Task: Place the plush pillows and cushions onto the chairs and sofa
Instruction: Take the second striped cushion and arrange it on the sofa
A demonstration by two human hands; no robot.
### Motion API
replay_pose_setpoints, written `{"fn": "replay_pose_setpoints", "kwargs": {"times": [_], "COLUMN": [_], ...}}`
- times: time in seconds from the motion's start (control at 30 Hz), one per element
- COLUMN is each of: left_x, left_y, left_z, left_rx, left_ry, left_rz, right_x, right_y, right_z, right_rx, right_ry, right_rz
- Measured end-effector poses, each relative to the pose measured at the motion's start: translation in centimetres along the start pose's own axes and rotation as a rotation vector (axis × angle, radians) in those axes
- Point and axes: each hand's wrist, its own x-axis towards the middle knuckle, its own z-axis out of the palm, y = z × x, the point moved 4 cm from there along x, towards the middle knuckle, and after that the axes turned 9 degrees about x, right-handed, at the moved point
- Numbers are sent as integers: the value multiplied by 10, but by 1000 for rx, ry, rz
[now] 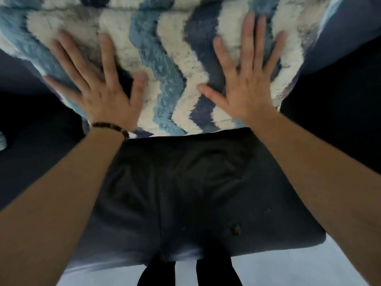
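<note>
Upper frame: our left hand and right hand, fingers spread flat, press the soft, light plush cushion; we would grip its edges.

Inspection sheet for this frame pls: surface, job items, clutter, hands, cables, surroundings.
Surface: dark navy fabric seat cushion, creased, small brownish speck.
Job's things: plush zigzag cushion in blue, white and navy, at the seat's far end.
Clutter: pale fuzzy item at left edge, cropped, unidentified.
Grippers: left hand and right hand flat on the plush cushion, fingers spread; dark beaded bracelet on left wrist.
Cables: nothing seen.
Surroundings: pale floor; person's dark-clad legs.
</note>
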Motion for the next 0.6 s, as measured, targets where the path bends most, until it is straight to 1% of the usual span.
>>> {"fn": "replay_pose_setpoints", "kwargs": {"times": [0.1,0.17,0.23,0.27,0.3,0.33,0.37,0.4,0.43,0.47,0.5,0.53,0.6], "left_x": [35,27,8,-2,-9,-14,-17,-18,-19,-19,-19,-18,-15], "left_y": [-6,-8,-16,-21,-26,-30,-34,-38,-41,-44,-44,-44,-45], "left_z": [8,3,1,1,2,4,5,7,10,14,17,17,16], "left_rx": [0,-9,-8,-3,-10,-44,-118,-243,-401,-556,-667,-715,-707], "left_ry": [-22,-37,-59,-74,-82,-76,-67,-61,-57,-56,-51,-36,32], "left_rz": [29,63,82,82,60,1,-94,-213,-329,-405,-425,-408,-358], "right_x": [14,6,-12,-24,-38,-53,-70,-87,-100,-106,-107,-103,-100], "right_y": [12,8,7,10,16,21,29,37,42,44,43,39,25], "right_z": [7,4,0,-1,0,-1,3,9,17,25,31,36,46], "right_rx": [-58,-34,-1,36,93,188,340,527,706,845,914,955,1028], "right_ry": [-127,-113,-73,-75,-77,-59,-23,16,26,10,-15,-34,-29], "right_rz": [66,86,160,252,390,570,785,995,1152,1242,1275,1281,1283]}}
